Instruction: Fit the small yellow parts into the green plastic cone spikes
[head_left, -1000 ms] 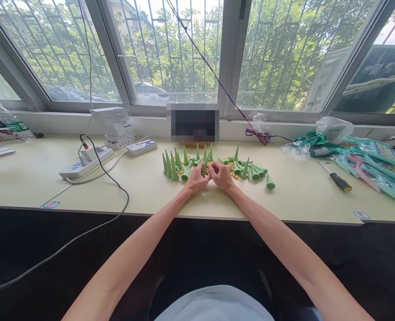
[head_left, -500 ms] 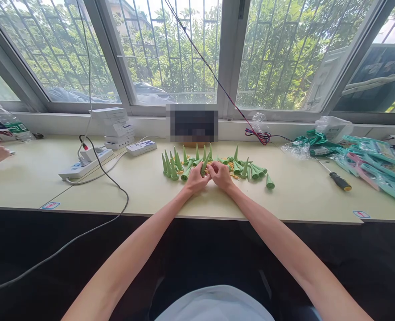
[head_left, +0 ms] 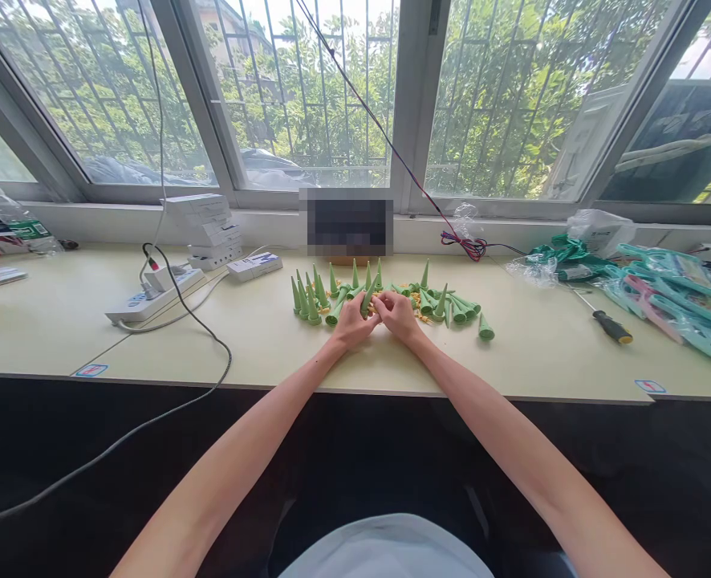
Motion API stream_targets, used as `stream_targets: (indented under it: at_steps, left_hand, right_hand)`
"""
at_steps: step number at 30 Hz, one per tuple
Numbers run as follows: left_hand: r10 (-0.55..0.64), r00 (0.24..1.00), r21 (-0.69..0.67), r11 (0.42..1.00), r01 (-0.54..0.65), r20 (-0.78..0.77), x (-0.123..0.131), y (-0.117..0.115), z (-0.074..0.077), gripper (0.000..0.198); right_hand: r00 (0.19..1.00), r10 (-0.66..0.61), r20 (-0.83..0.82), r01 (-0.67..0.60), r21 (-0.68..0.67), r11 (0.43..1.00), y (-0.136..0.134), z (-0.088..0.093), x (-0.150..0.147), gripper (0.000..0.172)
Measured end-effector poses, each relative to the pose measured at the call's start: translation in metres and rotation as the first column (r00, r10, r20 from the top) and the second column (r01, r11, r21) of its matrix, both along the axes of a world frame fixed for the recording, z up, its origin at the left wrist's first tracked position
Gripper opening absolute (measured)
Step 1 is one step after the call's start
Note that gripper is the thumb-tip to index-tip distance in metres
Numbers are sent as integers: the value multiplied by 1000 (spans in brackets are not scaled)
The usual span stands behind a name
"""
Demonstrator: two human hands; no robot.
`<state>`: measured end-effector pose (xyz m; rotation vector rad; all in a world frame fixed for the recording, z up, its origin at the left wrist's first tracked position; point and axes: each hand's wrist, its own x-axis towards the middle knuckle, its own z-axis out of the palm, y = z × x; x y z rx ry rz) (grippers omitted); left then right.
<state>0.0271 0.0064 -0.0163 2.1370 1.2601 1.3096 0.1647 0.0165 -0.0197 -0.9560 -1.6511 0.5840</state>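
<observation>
In the head view, my left hand is closed around a green cone, its pointed tip up. My right hand meets it at the fingertips, fingers pinched together; what they hold, if anything, is hidden. Upright green cones stand in a cluster to the left of my hands. More green cones lie on their sides to the right, and one cone lies apart from them. Small yellow-orange pieces are scattered among the cones.
A power strip with cables and stacked white boxes are on the left of the table. A screwdriver and teal packaged items lie right. A blurred-out dark object stands behind the cones.
My hands and the cones stay almost where they were. At the far left, another person's hand has drawn back toward the picture's edge, uncovering a flat white item.
</observation>
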Motion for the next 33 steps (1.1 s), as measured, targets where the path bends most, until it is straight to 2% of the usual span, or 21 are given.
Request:
stream_targets:
  at_steps: [7, 18, 27, 33]
  left_hand:
    - [5, 1000, 1, 1000, -5, 3, 0, 0, 0, 20]
    - [16, 1000, -23, 1000, -16, -15, 0, 1, -1, 18]
    - [3, 999, -45, 999, -4, -33, -1, 2, -2, 23]
    - [-69, 997, -29, 997, 68, -45, 1, -1, 0, 22]
  right_hand:
    - [1000, 7, -4, -7, -17, 1000, 0, 1, 0, 30]
    - [996, -53, 73, 54, -11, 998, -2, 2, 1, 38]
    - [996, -24, 87, 25, -9, 1000, -5, 4, 3, 45]
    - [993, -72, 90, 71, 7, 997, -3, 3, 3, 55]
